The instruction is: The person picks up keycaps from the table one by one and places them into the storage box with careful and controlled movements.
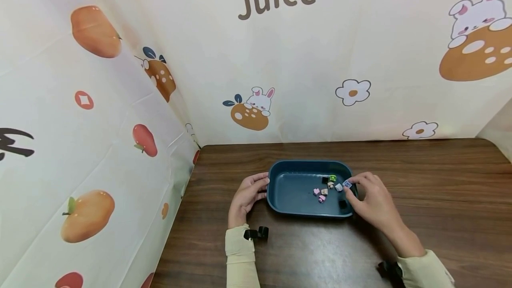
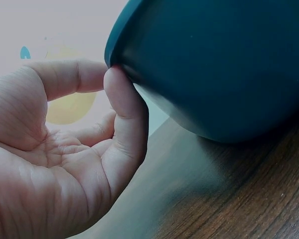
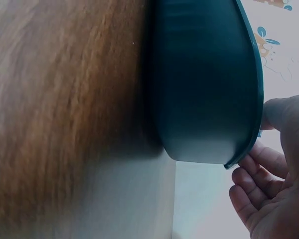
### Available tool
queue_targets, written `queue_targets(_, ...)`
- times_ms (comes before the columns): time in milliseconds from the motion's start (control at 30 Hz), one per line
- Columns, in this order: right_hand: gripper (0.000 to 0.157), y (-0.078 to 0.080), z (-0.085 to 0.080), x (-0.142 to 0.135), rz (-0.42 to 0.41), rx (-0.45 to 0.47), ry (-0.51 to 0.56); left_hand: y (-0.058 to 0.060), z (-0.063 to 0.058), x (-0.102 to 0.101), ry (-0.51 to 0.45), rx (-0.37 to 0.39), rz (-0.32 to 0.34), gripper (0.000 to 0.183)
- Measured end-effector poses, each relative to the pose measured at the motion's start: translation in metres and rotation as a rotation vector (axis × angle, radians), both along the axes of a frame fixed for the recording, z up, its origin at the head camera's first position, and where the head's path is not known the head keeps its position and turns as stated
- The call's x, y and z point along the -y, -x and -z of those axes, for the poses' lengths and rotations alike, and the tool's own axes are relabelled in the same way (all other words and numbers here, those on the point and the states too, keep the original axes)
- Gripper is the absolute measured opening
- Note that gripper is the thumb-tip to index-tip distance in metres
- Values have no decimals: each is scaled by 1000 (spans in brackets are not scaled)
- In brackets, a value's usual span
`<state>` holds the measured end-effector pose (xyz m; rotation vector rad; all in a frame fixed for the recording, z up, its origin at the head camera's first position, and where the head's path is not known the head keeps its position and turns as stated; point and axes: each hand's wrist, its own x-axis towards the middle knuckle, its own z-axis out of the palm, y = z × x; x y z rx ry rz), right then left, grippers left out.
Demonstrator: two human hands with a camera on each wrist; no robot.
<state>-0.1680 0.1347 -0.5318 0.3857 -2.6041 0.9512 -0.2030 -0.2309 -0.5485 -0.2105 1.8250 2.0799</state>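
A dark teal rectangular tray (image 1: 290,192) with rounded corners lies on the table. At its left end, my left hand (image 1: 247,194) pinches the rim between thumb and finger; the left wrist view shows the hand (image 2: 65,149) at that edge. Over the right end, my right hand (image 1: 375,202) pinches a small light-blue patterned block (image 1: 346,184) by its fingertips. Inside the tray are several tiny blocks: a green one (image 1: 333,178), a pale blue one (image 1: 338,187), a pink one (image 1: 317,192) and black ones. In the right wrist view, the tray wall (image 3: 204,89) mostly hides the held block.
The brown wood-grain table (image 1: 316,252) extends around the tray. A printed cloth (image 1: 304,57) with fruit and rabbit pictures hangs behind it and along the left side. Black straps (image 1: 256,234) are on both wrists.
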Motion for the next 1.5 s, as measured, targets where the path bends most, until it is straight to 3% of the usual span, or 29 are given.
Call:
queue_targets(567, 19, -2, -3, 12, -36, -54, -15, -1, 1, 0, -11, -8, -12, 42)
queue_targets(1233, 20, 1, 6, 25, -119, -133, -35, -1, 2, 0, -7, -1, -15, 41)
queue_targets(1500, 20, 1, 6, 28, -112, -121, -56, 0, 1, 0, -6, -8, -9, 42)
